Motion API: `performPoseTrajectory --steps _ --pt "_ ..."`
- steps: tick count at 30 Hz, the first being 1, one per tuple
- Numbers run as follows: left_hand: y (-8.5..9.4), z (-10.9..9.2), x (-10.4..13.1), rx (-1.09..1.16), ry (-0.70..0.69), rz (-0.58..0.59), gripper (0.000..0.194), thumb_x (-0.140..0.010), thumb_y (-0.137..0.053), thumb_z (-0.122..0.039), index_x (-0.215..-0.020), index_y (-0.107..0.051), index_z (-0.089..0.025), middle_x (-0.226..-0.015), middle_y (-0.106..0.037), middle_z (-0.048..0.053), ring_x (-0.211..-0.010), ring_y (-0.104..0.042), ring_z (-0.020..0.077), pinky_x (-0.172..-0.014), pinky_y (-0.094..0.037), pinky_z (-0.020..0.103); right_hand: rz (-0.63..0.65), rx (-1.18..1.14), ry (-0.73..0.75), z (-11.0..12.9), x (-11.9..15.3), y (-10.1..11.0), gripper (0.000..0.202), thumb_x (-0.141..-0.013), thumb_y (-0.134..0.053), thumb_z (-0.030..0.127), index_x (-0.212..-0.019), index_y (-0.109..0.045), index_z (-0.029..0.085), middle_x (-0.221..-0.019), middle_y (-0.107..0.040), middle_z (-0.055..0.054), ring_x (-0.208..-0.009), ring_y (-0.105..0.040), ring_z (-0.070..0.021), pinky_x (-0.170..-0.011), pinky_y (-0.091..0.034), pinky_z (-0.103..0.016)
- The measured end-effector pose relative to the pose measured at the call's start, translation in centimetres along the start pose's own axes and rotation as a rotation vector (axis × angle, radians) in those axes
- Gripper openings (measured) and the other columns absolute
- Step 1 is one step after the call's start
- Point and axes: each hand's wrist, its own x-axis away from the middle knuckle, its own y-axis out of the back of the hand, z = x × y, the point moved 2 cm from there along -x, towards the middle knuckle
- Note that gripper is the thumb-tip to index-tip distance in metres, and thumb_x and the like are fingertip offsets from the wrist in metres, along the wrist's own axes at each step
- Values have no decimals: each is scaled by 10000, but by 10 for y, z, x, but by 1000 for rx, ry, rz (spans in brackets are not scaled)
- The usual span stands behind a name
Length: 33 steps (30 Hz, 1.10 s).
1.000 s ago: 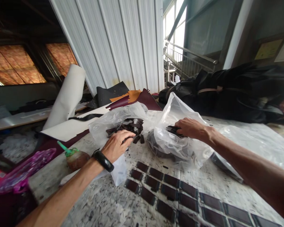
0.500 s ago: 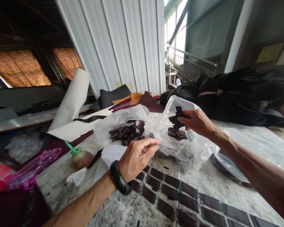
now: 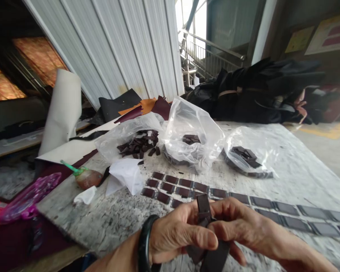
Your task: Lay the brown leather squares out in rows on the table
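Observation:
Both hands meet low in the view, above the near part of the worktable. My left hand, with a dark bangle at the wrist, has its thumb and fingers closed on dark brown pieces. From the right, my right hand pinches the same small bunch. One piece sticks up between the hands. Beyond them lie rows of dark rectangular pieces on the table. Farther back, three clear plastic bags hold dark pieces: a left bag, a middle bag and a right bag.
A round bottle with a green nozzle and white scraps are at the left. A white roll and coloured sheets lie behind. Black material is heaped at the back right. Pink plastic hangs off the left edge.
My right hand has come from the middle bag down to my left hand, bringing dark pieces. My left hand has closed on them. The camera view has shifted, showing more of the right side.

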Motion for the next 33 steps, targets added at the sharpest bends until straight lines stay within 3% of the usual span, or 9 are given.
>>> performPoseTrajectory --steps 3,6,12,15,18,21,26,33 --pt "-11 38 -11 123 140 24 494 -709 -681 -196 -1187 -564 -145 -913 -639 105 -767 -631 147 -632 -500 212 -83 -81 -69 -35 16 -9 212 -811 -601 324 -857 -654 124 -554 -602 -9 -425 -509 -70 -407 -369 -147" --pt "-14 59 -20 136 191 -2 368 -731 -672 -205 -1077 -600 -102 -883 -628 125 -717 -635 150 -525 -511 181 -186 -21 -83 -54 33 -8 181 -860 -529 299 -901 -626 153 -554 -610 1 -439 -524 -85 -426 -372 -169" --pt "-16 74 -35 112 238 -39 378 -686 -726 -177 -1033 -575 -153 -921 -607 75 -630 -649 133 -489 -534 188 -437 379 -100 -58 60 11 318 -897 -491 383 -674 -543 162 -591 -566 7 -500 -491 -93 -438 -348 -193" --pt "-21 75 -39 64 298 -5 372 -708 -715 -196 -1045 -568 -138 -872 -625 91 -578 -636 118 -453 -509 168 -575 323 -96 -64 68 24 346 -867 -528 458 -699 -560 158 -613 -581 5 -460 -457 -79 -416 -340 -192" --pt "-26 73 -43 32 362 69 357 -739 -687 -204 -1074 -585 -131 -866 -632 103 -553 -620 106 -427 -480 152 -536 46 -64 -78 74 31 341 -787 -629 491 -802 -589 153 -601 -613 5 -423 -463 -70 -397 -345 -181" --pt "-28 74 -48 44 416 74 310 -732 -689 -206 -1022 -611 -128 -848 -643 99 -550 -622 108 -420 -483 152 -490 -166 -39 -91 81 33 378 -724 -692 500 -783 -573 146 -572 -634 -7 -402 -497 -70 -392 -363 -174" --pt "-27 80 -50 73 421 5 300 -719 -697 -213 -985 -591 -125 -829 -665 96 -563 -641 119 -455 -521 172 -515 -269 -48 -98 95 35 391 -725 -696 492 -752 -493 159 -683 -707 -61 -416 -527 -61 -407 -383 -164" --pt "-30 81 -50 109 446 -32 271 -714 -703 -211 -949 -598 -128 -859 -670 109 -589 -655 136 -462 -529 181 -484 -265 -49 -104 100 37 401 -742 -662 523 -746 -490 161 -730 -698 -59 -402 -516 -63 -384 -357 -177"
